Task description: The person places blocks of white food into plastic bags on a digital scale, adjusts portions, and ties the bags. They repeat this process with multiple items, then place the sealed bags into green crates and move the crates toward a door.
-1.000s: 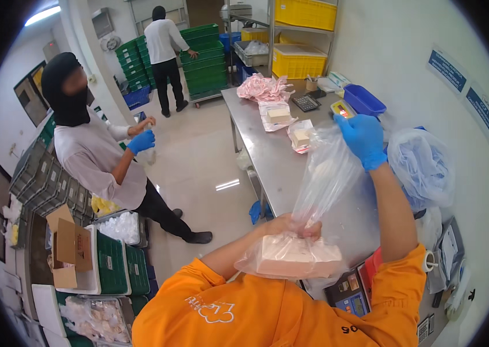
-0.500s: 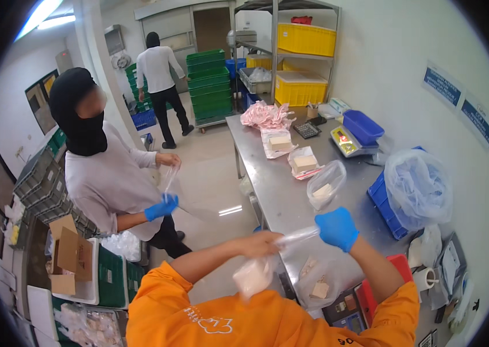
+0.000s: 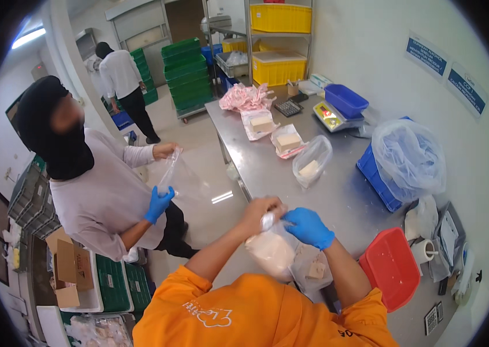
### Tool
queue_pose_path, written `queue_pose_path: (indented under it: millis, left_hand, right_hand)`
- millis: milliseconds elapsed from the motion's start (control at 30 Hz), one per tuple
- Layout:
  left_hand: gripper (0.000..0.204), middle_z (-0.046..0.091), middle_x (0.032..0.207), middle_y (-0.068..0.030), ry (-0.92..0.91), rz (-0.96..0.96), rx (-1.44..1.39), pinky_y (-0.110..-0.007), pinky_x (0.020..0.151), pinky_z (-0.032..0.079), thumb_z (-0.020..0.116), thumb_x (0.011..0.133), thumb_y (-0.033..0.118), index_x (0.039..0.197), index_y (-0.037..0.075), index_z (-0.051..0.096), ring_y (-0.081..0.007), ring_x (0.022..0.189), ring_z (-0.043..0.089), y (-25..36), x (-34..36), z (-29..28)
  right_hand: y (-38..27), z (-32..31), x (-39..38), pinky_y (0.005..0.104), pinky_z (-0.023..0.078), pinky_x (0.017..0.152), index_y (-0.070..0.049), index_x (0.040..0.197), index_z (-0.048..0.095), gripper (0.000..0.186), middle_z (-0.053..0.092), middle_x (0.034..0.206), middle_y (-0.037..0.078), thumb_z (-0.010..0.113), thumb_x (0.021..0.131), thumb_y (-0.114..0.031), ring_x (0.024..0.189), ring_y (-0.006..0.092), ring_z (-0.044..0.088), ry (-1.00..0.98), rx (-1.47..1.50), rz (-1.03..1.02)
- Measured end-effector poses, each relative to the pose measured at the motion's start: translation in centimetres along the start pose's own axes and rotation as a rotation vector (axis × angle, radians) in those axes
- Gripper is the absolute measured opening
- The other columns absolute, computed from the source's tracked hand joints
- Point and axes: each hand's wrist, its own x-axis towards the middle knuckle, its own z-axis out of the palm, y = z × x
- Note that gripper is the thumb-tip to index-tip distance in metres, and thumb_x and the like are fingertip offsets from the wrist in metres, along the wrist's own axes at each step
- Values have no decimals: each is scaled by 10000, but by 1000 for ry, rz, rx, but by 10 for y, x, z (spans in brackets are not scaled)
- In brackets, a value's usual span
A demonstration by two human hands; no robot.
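Observation:
My bare left hand (image 3: 263, 214) and blue-gloved right hand (image 3: 309, 227) meet at the gathered neck of a clear plastic bag (image 3: 273, 253), both closed on it. Pale contents fill the bag, which hangs below my hands in front of my orange shirt. Just beyond it, partly covered by my right forearm, lies another clear bag (image 3: 312, 267) with a pale piece inside. Farther up the steel table (image 3: 267, 168), an open clear bag (image 3: 312, 162) holds a pale block. Two more blocks, the nearer block (image 3: 288, 142) and the farther block (image 3: 260, 124), rest on pink-and-white wrappers.
A red tray (image 3: 392, 269), a bag-lined blue crate (image 3: 378, 184) and a scale (image 3: 337, 117) bearing a blue bin stand along the right. Crumpled pink wrappers (image 3: 247, 98) lie at the far end. At left, a co-worker (image 3: 105, 185) holds an empty clear bag (image 3: 183, 179).
My hands have come together at the bag's neck, the right moving down and left. The filled bag now hangs over the table edge. The red tray shows more fully as the view shifted.

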Motion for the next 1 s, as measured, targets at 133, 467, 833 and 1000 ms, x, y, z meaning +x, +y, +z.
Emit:
queue_pose_path:
  millis: [133,467,833,1000]
  left_hand:
    - [274,688,784,-58,307,-66,311,-381,648,523,622,936,331,863,68,640,-182,735,670,-44,19,46]
    - [209,651,1043,-111,167,-570,-991,-357,852,521,497,984,142,1138,91,628,-226,930,638,-3,16,89]
    - [256,636,918,-57,-576,-154,-921,-306,722,502,565,893,122,1074,-36,653,-181,780,618,140,52,108]
    - [444,682,1036,-137,-1185,-296,-1039,-340,819,586,567,878,159,1277,-35,541,-201,933,676,168,58,222]
  right_hand:
    - [8,41,15,503,488,767,-60,1121,646,332,666,943,212,615,804,-151,895,416,619,254,-115,231]
    - [-2,56,-11,478,499,739,-73,1409,457,646,549,1124,212,614,783,-70,876,399,600,904,168,138]
    - [-23,-75,-177,423,497,704,-87,1132,580,356,599,984,128,684,792,-96,841,351,610,1106,-294,206]
    - [-45,-80,-300,410,496,697,-95,1020,652,231,616,881,100,698,794,-118,819,321,618,947,-229,414]
